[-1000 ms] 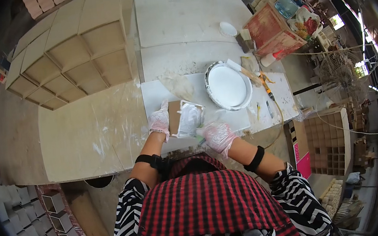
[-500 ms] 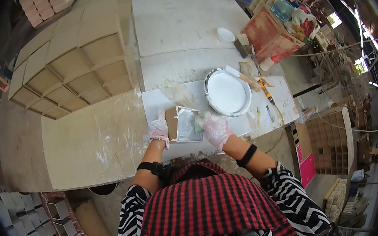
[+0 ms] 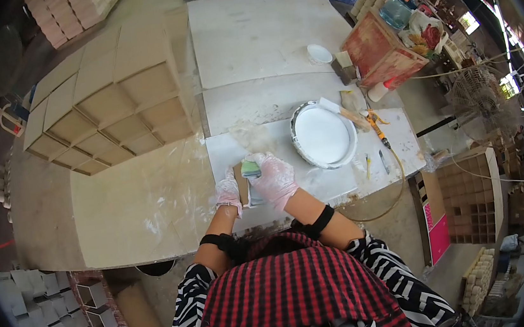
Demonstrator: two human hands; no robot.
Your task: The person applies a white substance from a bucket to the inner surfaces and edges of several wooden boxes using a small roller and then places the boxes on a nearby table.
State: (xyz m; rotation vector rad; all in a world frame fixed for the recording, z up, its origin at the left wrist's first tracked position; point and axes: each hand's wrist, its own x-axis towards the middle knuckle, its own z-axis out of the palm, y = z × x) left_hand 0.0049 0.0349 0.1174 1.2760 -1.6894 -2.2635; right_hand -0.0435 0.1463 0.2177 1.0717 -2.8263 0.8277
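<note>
Both gloved hands worked a small flat wooden piece point(image 3: 243, 184): left hand point(image 3: 228, 191) gripped its edge, right hand point(image 3: 273, 176) curled around a green sponge point(image 3: 250, 168), beside a round white paint tray point(image 3: 323, 134).

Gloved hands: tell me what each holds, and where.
Right hand holds a green sponge by its near end. Left hand steadies a small wooden box at its left side.

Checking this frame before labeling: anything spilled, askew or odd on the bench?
White smears and splashes cover the bench left of the hands. An orange-handled tool lies loose beside the round tray of white paint. Nothing looks tipped or broken.
</note>
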